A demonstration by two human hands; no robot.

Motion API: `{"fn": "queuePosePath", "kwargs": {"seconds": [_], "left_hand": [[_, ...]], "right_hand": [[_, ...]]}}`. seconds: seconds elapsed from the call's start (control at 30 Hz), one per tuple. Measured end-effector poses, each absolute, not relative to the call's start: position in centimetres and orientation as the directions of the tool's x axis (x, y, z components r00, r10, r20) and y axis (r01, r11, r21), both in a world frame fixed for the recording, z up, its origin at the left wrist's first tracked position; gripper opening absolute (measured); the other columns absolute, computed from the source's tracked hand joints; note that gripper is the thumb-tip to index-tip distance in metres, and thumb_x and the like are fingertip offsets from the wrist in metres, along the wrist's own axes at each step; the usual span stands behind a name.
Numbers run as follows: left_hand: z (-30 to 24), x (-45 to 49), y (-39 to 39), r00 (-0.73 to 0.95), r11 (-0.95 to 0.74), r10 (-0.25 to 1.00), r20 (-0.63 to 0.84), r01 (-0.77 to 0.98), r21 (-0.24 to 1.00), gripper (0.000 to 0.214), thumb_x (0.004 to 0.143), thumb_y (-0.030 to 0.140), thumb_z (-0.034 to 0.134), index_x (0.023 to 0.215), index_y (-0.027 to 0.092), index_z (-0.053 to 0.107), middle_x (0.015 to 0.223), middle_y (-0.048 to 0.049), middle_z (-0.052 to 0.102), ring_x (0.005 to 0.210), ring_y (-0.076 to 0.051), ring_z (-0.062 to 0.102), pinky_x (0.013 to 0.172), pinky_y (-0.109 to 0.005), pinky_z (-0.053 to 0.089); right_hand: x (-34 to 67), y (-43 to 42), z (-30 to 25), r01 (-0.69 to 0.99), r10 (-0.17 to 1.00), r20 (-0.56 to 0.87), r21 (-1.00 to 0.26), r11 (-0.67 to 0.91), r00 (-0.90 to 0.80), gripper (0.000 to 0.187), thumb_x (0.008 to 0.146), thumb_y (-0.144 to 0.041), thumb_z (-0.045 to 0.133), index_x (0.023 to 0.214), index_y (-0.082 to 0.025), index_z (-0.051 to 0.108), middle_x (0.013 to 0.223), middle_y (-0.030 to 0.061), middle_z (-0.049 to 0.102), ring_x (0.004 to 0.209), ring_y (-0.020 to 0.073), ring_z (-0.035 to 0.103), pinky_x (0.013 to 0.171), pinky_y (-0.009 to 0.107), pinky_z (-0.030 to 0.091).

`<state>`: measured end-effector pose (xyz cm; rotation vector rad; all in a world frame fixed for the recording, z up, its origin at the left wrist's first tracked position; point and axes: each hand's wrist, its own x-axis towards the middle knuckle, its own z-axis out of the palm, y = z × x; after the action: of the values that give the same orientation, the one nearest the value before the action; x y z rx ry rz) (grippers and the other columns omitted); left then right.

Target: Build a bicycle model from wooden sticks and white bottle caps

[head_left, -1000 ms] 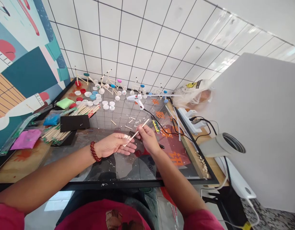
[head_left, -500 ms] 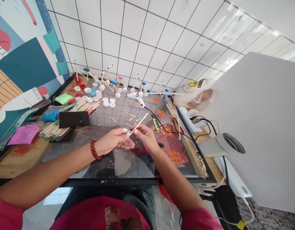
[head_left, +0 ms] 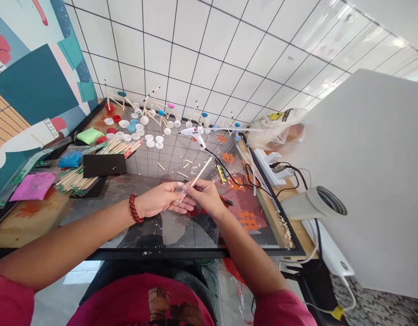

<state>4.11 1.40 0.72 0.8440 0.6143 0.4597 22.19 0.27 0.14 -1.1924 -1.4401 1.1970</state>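
Both hands meet over the middle of the table around a slim pale wooden stick [head_left: 203, 171], which slants up to the right. My left hand [head_left: 164, 198], with a pale wrap on one finger and a beaded bracelet at the wrist, pinches its lower part. My right hand [head_left: 204, 195] closes on the stick just above, thumb on top, and partly hides the lower end. Beside the right wrist shows a black-tipped red object [head_left: 226, 201], partly covered by that hand. Short cut stick pieces [head_left: 182, 174] and shavings lie just beyond the hands.
A white glue gun [head_left: 195, 134] rests farther back, its cord running right past a yellow-green cutter [head_left: 221, 174]. Bottle caps [head_left: 131, 128] and small stick models [head_left: 161, 113] line the back. Bundled sticks [head_left: 76, 181] lie left; a power strip [head_left: 270, 166] lies right.
My right thumb and fingers have moved left along the stick, closer to my left fingers, and now cover more of its lower part. The view has shifted slightly.
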Motion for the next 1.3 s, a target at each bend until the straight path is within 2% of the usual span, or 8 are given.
{"fn": "queuePosePath", "kwargs": {"seconds": [0.23, 0.43, 0.6, 0.8, 1.07, 1.17, 1.23, 1.3], "left_hand": [[0.4, 4.1, 1.6, 0.637, 0.522, 0.684, -0.356, -0.086, 0.849, 0.029, 0.079, 0.033, 0.080, 0.093, 0.010, 0.069, 0.089, -0.0153, 0.078, 0.082, -0.022, 0.076, 0.080, -0.034, 0.060], [0.4, 4.3, 1.4, 0.633, 0.488, 0.709, -0.312, -0.121, 0.864, 0.028, 0.080, 0.033, 0.079, 0.092, 0.010, 0.070, 0.091, -0.0154, 0.078, 0.084, -0.022, 0.075, 0.081, -0.035, 0.060], [0.4, 4.4, 1.3, 0.636, 0.487, 0.709, -0.305, -0.128, 0.864, 0.023, 0.082, 0.030, 0.077, 0.093, 0.012, 0.068, 0.088, -0.0132, 0.078, 0.082, -0.020, 0.075, 0.080, -0.032, 0.060], [0.8, 4.4, 1.2, 0.647, 0.549, 0.680, -0.345, -0.137, 0.825, 0.021, 0.081, 0.025, 0.078, 0.093, 0.013, 0.066, 0.088, -0.0130, 0.078, 0.085, -0.021, 0.076, 0.082, -0.035, 0.060], [1.0, 3.9, 1.7, 0.674, 0.578, 0.624, -0.395, -0.057, 0.814, 0.025, 0.077, 0.030, 0.082, 0.086, 0.010, 0.069, 0.089, -0.0181, 0.077, 0.084, -0.025, 0.076, 0.078, -0.035, 0.061], [1.1, 3.8, 1.9, 0.632, 0.570, 0.661, -0.404, -0.073, 0.818, 0.021, 0.080, 0.027, 0.078, 0.087, 0.010, 0.069, 0.088, -0.0171, 0.078, 0.080, -0.023, 0.077, 0.075, -0.032, 0.061], [1.3, 3.7, 2.1, 0.594, 0.565, 0.690, -0.413, -0.085, 0.820, 0.017, 0.083, 0.024, 0.075, 0.090, 0.009, 0.070, 0.090, -0.0171, 0.078, 0.079, -0.022, 0.077, 0.073, -0.030, 0.062], [1.6, 3.6, 2.5, 0.543, 0.551, 0.730, -0.416, -0.105, 0.828, 0.011, 0.088, 0.019, 0.069, 0.092, 0.009, 0.069, 0.090, -0.0173, 0.078, 0.080, -0.022, 0.077, 0.073, -0.029, 0.062]], "right_hand": [[22.6, 0.4, 0.5, 0.080, 0.994, 0.062, -0.994, 0.069, -0.088, 0.041, 0.077, -0.060, 0.072, 0.089, -0.022, 0.078, 0.077, 0.0013, 0.071, 0.074, 0.0170, 0.062, 0.073, 0.031, 0.050], [23.0, 0.5, 0.3, 0.139, 0.987, 0.112, -0.982, 0.128, -0.115, 0.031, 0.079, -0.055, 0.073, 0.081, -0.024, 0.079, 0.084, 0.0027, 0.074, 0.084, 0.0211, 0.065, 0.081, 0.035, 0.050], [22.9, 0.5, -0.1, 0.128, 0.982, 0.109, -0.983, 0.129, -0.154, 0.024, 0.075, -0.046, 0.079, 0.081, -0.024, 0.079, 0.086, 0.0029, 0.075, 0.079, 0.0187, 0.065, 0.075, 0.032, 0.050], [22.8, 0.5, -0.2, 0.099, 0.986, 0.058, -0.992, 0.075, -0.158, 0.024, 0.072, -0.044, 0.080, 0.073, -0.020, 0.076, 0.070, 0.0008, 0.071, 0.062, 0.0136, 0.058, 0.063, 0.028, 0.047], [22.3, 0.3, 0.0, 0.117, 0.982, 0.071, -0.989, 0.092, -0.175, 0.027, 0.074, -0.047, 0.077, 0.075, -0.021, 0.074, 0.072, 0.0019, 0.069, 0.064, 0.0158, 0.060, 0.063, 0.030, 0.048], [23.1, 0.4, 0.7, 0.255, 0.973, 0.193, -0.942, 0.219, -0.124, 0.029, 0.081, -0.049, 0.071, 0.089, -0.022, 0.073, 0.077, 0.0022, 0.066, 0.070, 0.0170, 0.059, 0.067, 0.031, 0.046], [24.4, 0.3, 1.5, 0.467, 0.940, 0.311, -0.817, 0.339, -0.139, 0.029, 0.080, -0.047, 0.074, 0.093, -0.022, 0.070, 0.085, 0.0036, 0.065, 0.080, 0.0191, 0.059, 0.074, 0.033, 0.046], [26.0, 0.2, 2.2, 0.674, 0.923, 0.326, -0.636, 0.375, -0.206, 0.034, 0.071, -0.043, 0.082, 0.089, -0.021, 0.064, 0.091, 0.0046, 0.063, 0.088, 0.0216, 0.057, 0.079, 0.034, 0.044]]}}
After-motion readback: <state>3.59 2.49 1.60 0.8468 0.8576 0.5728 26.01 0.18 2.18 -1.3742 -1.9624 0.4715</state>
